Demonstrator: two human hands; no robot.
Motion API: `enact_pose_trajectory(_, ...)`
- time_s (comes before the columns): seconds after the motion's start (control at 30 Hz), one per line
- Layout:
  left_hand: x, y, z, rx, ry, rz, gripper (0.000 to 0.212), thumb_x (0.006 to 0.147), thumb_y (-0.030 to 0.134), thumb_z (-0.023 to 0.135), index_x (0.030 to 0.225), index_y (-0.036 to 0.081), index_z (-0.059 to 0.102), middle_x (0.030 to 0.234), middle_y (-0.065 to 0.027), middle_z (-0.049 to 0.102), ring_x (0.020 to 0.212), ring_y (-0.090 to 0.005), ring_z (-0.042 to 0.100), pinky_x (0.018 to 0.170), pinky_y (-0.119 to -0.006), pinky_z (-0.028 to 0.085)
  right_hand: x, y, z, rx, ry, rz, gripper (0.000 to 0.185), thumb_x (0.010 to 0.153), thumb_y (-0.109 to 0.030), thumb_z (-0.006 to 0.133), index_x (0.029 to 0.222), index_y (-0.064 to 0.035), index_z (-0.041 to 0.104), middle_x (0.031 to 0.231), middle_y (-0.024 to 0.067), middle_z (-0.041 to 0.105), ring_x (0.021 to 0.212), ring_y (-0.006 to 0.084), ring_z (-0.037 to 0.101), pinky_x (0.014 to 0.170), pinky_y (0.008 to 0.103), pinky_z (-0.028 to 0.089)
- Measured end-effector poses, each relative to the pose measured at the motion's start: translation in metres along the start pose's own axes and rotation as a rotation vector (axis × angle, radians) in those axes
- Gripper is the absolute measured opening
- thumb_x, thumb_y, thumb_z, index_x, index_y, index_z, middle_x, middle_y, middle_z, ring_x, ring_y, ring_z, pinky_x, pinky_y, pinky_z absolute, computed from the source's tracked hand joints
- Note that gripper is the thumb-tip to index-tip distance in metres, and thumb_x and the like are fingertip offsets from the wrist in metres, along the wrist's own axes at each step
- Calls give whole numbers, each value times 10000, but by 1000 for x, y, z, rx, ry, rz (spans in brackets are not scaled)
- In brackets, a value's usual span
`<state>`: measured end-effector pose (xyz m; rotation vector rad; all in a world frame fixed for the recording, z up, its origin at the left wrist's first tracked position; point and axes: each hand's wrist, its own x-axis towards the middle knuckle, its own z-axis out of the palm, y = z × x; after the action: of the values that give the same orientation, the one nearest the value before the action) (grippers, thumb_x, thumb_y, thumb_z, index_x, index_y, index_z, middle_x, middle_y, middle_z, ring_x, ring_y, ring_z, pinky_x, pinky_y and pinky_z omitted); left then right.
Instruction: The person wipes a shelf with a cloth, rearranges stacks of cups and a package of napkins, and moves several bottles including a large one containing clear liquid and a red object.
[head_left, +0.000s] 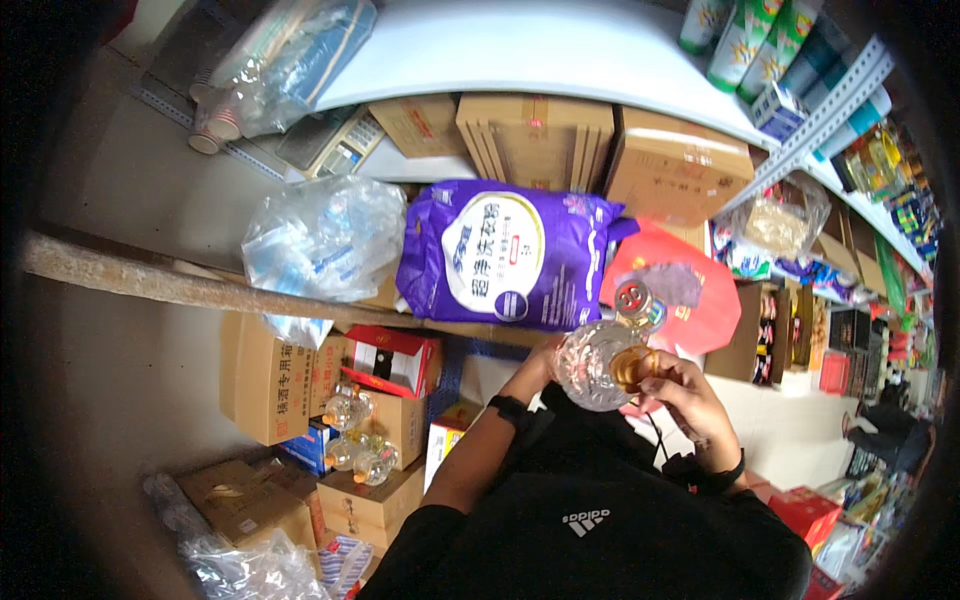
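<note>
Between my hands is a clear, faceted bottle (589, 366), held in front of my chest with its gold-coloured mouth or cap (628, 367) towards the right. My left hand (551, 361) grips the bottle from its left side, its fingers mostly hidden behind the clear wall. On the other side, the thumb and fingers of my right hand (684, 397) pinch the gold-coloured part. Just beyond the bottle is a small container with a red-and-silver lid (634, 300). A purple bag of washing powder (495, 255) lies past my hands on the shelf.
Cardboard boxes (536, 139) line the shelf behind the bag, beside a clear plastic bag (326, 236). A red plastic sheet or bag (709, 307) hangs at right. A rusty bar (172, 281) crosses the left. Several clear bottles (349, 409) stand on cartons (371, 499) below.
</note>
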<state>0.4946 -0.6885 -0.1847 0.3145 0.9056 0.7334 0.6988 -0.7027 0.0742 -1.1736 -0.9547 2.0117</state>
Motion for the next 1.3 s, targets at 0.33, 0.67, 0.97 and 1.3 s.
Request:
enact_pose_trajectory(0.33, 1, 160, 23, -144, 68, 107, 337, 902, 311, 512, 1057, 19, 580, 903, -75, 635, 736, -164, 623, 626, -299, 533, 70, -118, 22, -143, -388, -128, 178, 853, -65, 538, 1013, 14, 525, 941, 74, 565, 789, 160, 620, 735, 260, 469)
enact_pose_trajectory(0.67, 3, 311, 28, 292, -30, 415, 572, 944, 479, 348, 1354, 84, 296, 1176, -70, 530, 1050, -217, 541, 930, -368, 416, 164, -256, 69, 98, -456, -295, 298, 852, -92, 547, 1090, 76, 486, 978, 149, 593, 925, 209, 616, 862, 292, 501)
enact_pose_trajectory(0.97, -16, 365, 23, 774, 140, 942, 496, 990, 375, 266, 1328, 23, 352, 1346, -151, 381, 1219, -276, 396, 1028, -360, 295, 257, -365, 118, 294, -446, -373, 174, 812, 30, 539, 972, 61, 478, 955, 144, 551, 996, 255, 586, 864, 347, 504)
enact_pose_trajectory(1.3, -27, 326, -9, 730, 353, 924, 433, 987, 317, 319, 1229, -11, 465, 1225, -152, 508, 1171, -258, 450, 1001, -337, 322, 360, -389, 118, 267, -304, -339, 53, 822, 54, 469, 798, 19, 501, 843, 115, 541, 886, 221, 620, 801, 368, 508)
